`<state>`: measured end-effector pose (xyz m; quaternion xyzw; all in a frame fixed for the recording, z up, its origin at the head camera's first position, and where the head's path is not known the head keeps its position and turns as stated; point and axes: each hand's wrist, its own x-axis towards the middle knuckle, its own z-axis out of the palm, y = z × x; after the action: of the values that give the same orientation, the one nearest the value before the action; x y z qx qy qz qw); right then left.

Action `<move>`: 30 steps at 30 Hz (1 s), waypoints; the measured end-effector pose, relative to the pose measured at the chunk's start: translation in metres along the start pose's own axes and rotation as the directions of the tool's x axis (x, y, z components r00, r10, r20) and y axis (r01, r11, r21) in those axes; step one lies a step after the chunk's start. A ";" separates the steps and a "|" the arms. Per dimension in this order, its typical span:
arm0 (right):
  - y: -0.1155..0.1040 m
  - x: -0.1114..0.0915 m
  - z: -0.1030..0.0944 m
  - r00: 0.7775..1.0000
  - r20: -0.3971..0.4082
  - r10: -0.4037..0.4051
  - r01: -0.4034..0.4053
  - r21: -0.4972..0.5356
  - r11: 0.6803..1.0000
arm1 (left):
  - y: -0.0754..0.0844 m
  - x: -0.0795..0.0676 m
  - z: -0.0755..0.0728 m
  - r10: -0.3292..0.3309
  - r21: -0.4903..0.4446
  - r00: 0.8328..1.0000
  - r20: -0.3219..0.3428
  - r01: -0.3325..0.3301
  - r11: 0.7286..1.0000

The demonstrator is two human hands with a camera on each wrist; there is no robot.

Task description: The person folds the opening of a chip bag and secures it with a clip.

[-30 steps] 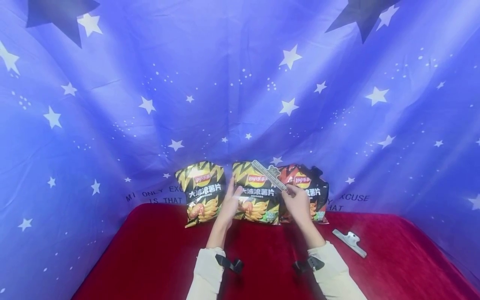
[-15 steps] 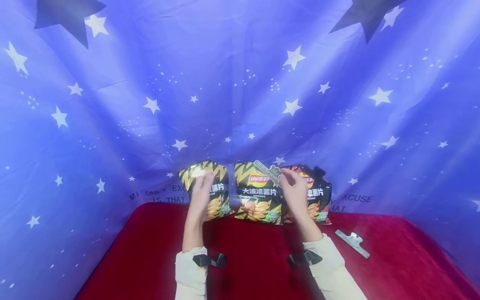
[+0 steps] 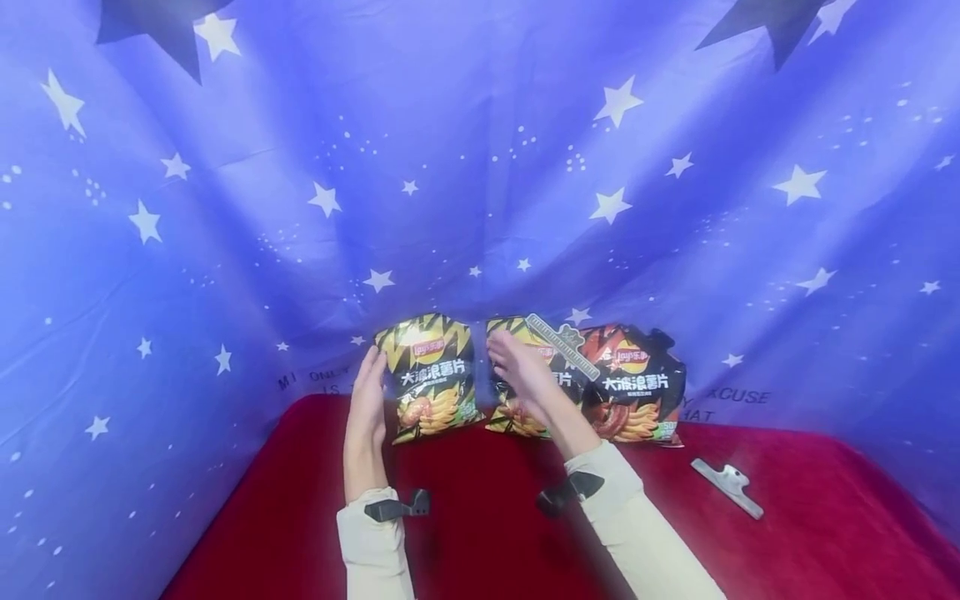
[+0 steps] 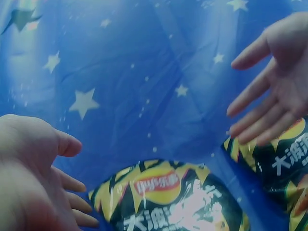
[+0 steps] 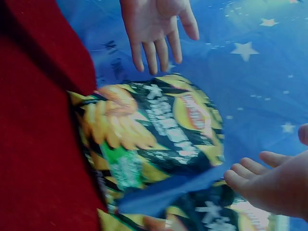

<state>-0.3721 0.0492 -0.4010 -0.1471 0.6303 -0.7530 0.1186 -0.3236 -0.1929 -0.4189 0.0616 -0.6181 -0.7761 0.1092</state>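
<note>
Beside the left edge of a yellow-and-black bag of potato chips (image 3: 427,375), my left hand (image 3: 366,408) is held with its fingers stretched out. My right hand (image 3: 525,371), also straight-fingered, is in front of the middle yellow-and-black chip bag (image 3: 513,417) and hides part of it. In the right wrist view the left bag (image 5: 144,130) lies between my left hand (image 5: 156,29) and right hand (image 5: 279,183). Neither hand grips anything. A long ruler-like bag clip (image 3: 562,346) slants across the middle bag's upper right corner.
A red-and-black chip bag (image 3: 633,383) stands at the right of the row, with a black clip (image 3: 660,337) at its top right corner. A silver clip (image 3: 727,486) lies on the red cloth table (image 3: 480,517). A blue starry curtain (image 3: 480,208) hangs behind.
My right hand has let go of the ruler-like clip and moved left across the middle bag. The left hand moved left, from the middle bag to the left bag's outer side.
</note>
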 end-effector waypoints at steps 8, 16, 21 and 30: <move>0.035 0.014 0.007 0.986 0.122 0.112 -0.116 0.025 0.993 | -0.013 0.006 -0.006 -0.080 -0.008 0.993 0.085 0.081 0.997; 0.053 0.024 0.013 0.976 0.131 0.175 -0.186 0.078 0.979 | -0.017 0.009 -0.006 -0.101 -0.005 0.990 0.101 0.102 0.995; 0.059 0.030 0.019 0.975 0.117 0.190 -0.201 0.090 0.975 | -0.019 0.012 -0.006 -0.113 0.020 0.989 0.092 0.112 0.994; 0.063 0.036 0.024 0.973 0.103 0.205 -0.217 0.131 0.967 | -0.019 0.011 -0.006 -0.137 0.044 0.988 0.075 0.134 0.990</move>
<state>-0.3973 0.0031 -0.4564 -0.1036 0.5817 -0.7715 0.2359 -0.3345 -0.1976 -0.4379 0.0752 -0.6311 -0.7715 0.0307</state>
